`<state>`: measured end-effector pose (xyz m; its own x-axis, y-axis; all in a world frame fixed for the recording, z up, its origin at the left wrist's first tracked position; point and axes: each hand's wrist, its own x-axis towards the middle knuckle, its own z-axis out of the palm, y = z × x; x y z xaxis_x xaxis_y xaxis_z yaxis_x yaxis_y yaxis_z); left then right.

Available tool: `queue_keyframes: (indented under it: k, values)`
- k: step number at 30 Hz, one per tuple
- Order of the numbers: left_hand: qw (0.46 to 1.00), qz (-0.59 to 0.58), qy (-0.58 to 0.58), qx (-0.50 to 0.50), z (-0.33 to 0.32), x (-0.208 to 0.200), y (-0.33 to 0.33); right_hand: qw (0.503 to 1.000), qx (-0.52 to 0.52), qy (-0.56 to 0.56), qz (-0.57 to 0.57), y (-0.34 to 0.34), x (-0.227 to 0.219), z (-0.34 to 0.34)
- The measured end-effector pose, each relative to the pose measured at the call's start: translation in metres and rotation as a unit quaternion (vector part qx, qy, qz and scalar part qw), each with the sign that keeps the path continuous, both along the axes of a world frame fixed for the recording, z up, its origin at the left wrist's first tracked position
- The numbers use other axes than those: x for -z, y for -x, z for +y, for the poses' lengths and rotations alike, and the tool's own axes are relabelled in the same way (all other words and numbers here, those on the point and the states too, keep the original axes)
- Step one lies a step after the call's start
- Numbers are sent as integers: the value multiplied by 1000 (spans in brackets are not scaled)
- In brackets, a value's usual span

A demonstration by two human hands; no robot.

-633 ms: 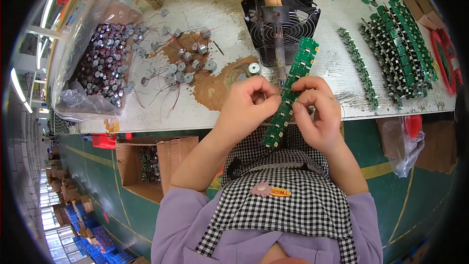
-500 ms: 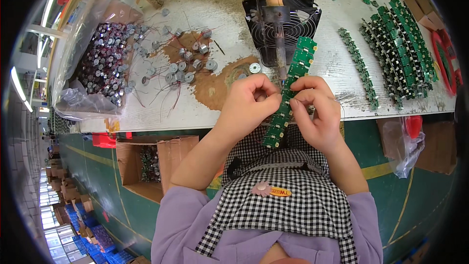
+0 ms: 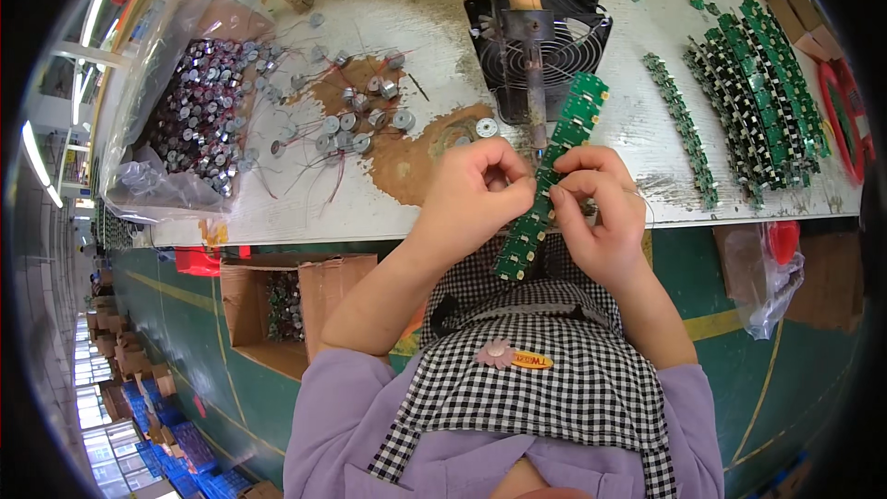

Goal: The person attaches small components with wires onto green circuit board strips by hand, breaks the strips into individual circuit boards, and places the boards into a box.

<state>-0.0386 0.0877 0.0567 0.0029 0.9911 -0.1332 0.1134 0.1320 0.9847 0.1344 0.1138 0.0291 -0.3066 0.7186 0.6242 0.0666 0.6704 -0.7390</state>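
A long green circuit board strip (image 3: 578, 113) is held at a slant over the table's front edge, its lower end above my lap. My right hand (image 3: 605, 222) pinches its right edge near the middle with thumb and fingers. On the other side, my left hand (image 3: 469, 192) is closed in a pinch, fingertips at the strip's left edge; whatever is between them is hidden. Just above my fingers a soldering iron (image 3: 535, 83) with a wooden handle points downward, its tip close beside the strip.
Behind the iron stands a black fan (image 3: 582, 32). Small round motors (image 3: 346, 125) with thin wires lie at left, near a plastic-lined box (image 3: 129, 152) full of them. More board strips (image 3: 753, 102) are stacked at right, beside a single strip (image 3: 682, 129). Below sits an open carton (image 3: 337, 291).
The strip has tilted slightly, its upper end shifting to the right. Both hands keep almost the same place and grip.
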Motion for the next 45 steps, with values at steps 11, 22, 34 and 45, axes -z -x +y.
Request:
queue_keyframes:
  k: [11, 22, 34, 45]
  values:
    - [899, 274, -309, -143, 21, -19, 50, 984, 16, 146, 104, -17, 6, 6]
    - [881, 427, -175, -105, 73, 11, 226, 970, 2, 214, 115, -10, 19, 7]
    - [734, 556, -303, -247, 57, -39, 172, 974, 18, 197, 106, -9, 23, 10]
    - [828, 66, -416, -370, 52, -39, 134, 978, 14, 181, 105, -8, 21, 6]
